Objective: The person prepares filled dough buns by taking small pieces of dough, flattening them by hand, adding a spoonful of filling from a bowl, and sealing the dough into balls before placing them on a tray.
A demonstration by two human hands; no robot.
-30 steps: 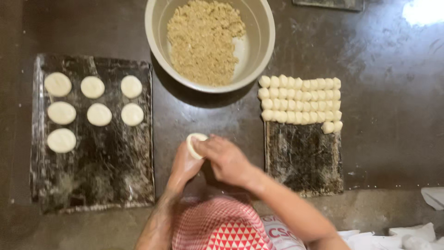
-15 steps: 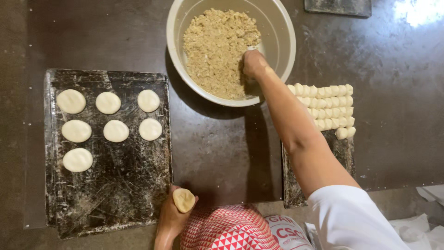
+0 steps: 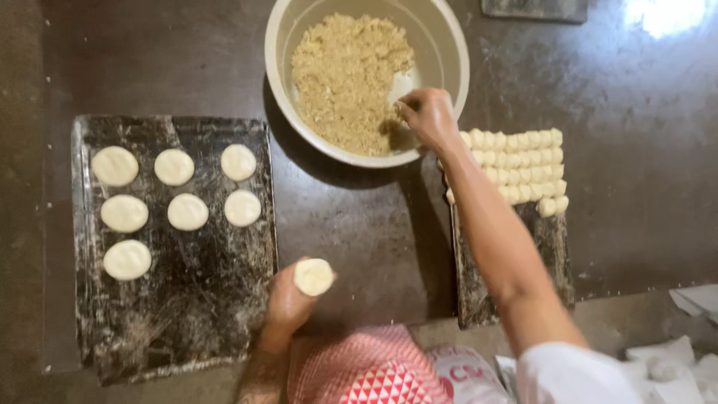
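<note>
At the left of the frame, the dark, flour-dusted rectangular baking tray (image 3: 172, 247) lies on the dark brown counter (image 3: 351, 224) and carries seven flattened pale dough discs (image 3: 173, 167) — three in the top row, three in the middle, one alone at the lower left. The rest of the tray's surface shows only flour smears.

Just right of the tray, low in the frame, your left hand (image 3: 288, 303) has its grip closed around a small round pale dough piece (image 3: 313, 277), cupped on the fingertips and facing up. A second ago both your hands were together on this piece at the middle of the frame; now the left holds it alone and has dropped a little lower.

Your right hand (image 3: 426, 116) has since reached to the upper middle, into the large round cream-coloured bowl (image 3: 449, 45). The bowl holds a heap of coarse tan crumbly filling (image 3: 344, 75) banked toward its left side, with bare bowl wall showing on the right. The grip is narrow, fingertips pinched into the edge of the crumbs — whether any is already held I cannot tell. My reading is that the dough in your left hand is shaped and waiting for a pinch of that filling.

At the right, a second dark narrow board (image 3: 553, 254) carries tight rows of small white dough portions (image 3: 523, 161) at its upper end; your forearm crosses its left edge.
</note>
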